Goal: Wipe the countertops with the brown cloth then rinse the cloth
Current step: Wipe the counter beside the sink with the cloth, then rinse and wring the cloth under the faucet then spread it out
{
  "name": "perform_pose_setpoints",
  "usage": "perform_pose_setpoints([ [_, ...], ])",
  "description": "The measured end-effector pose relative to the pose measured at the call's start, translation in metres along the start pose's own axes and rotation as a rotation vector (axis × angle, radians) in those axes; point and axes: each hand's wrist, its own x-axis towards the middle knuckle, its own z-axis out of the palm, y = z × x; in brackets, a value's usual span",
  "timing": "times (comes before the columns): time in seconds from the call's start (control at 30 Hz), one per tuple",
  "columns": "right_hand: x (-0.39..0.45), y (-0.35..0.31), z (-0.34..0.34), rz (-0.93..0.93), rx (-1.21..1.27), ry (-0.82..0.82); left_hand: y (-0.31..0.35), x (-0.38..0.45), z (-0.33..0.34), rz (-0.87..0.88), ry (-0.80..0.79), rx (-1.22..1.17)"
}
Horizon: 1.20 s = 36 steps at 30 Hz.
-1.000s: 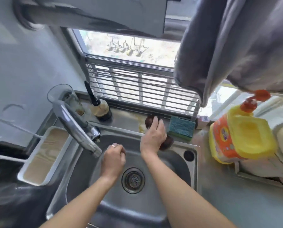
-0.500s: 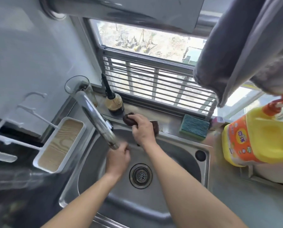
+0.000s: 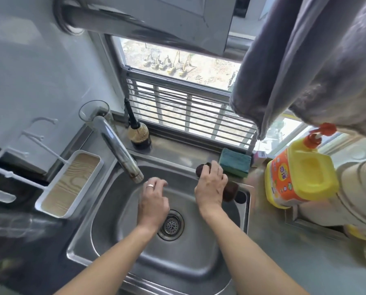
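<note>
The brown cloth [image 3: 231, 189] lies bunched on the back right rim of the steel sink [image 3: 178, 258], and my right hand [image 3: 210, 186] presses down on it with curled fingers gripping it. Dark ends of the cloth show above and to the right of the hand. My left hand [image 3: 153, 201], wearing a ring, hovers over the sink bowl just below the tap spout [image 3: 122, 153], fingers loosely spread and holding nothing. The steel countertop [image 3: 288, 241] runs to the right of the sink.
A green sponge [image 3: 234, 161] sits on the ledge behind the cloth. A yellow and orange detergent jug [image 3: 299, 177] stands at right. A dark bottle [image 3: 139, 135] and a glass [image 3: 97, 112] stand behind the tap. A white tray [image 3: 70, 185] sits left; grey towels [image 3: 305, 67] hang overhead.
My right hand has slid the cloth along the sink's back rim from near the tap to the right corner. My left hand let go near the spout and opened.
</note>
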Motion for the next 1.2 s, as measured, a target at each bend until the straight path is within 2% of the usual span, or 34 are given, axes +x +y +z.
perform_pose_setpoints([
  [0.17,0.017,-0.032,0.011,0.058,0.285,-0.142,0.002,0.038,0.004,-0.03,-0.041,0.052],
  [0.33,0.043,-0.075,0.021,-0.051,0.38,-0.324,-0.018,0.066,0.001,-0.061,-0.028,0.02],
  [0.5,0.049,-0.102,0.029,-0.213,0.371,-0.387,-0.039,0.065,-0.001,-0.115,-0.043,-0.222],
  [0.6,0.043,-0.097,0.022,-0.305,0.29,-0.394,-0.045,0.06,0.0,0.002,-0.046,-0.142],
  [0.7,0.039,-0.088,0.008,-0.336,0.174,-0.411,-0.034,0.046,-0.004,-0.032,-0.074,-0.126],
  [0.83,0.032,-0.068,-0.011,-0.279,-0.014,-0.422,-0.018,0.023,-0.007,-0.078,-0.082,-0.074],
  [1.03,-0.004,-0.025,-0.038,-0.07,-0.236,-0.301,0.006,-0.007,0.003,-0.04,-0.144,-0.043],
  [1.13,-0.022,-0.008,-0.049,0.051,-0.163,-0.301,0.014,-0.024,0.001,-0.094,-0.186,-0.075],
  [1.2,-0.042,0.0,-0.05,0.221,0.064,-0.44,0.009,-0.032,-0.004,-0.122,-0.162,-0.073],
])
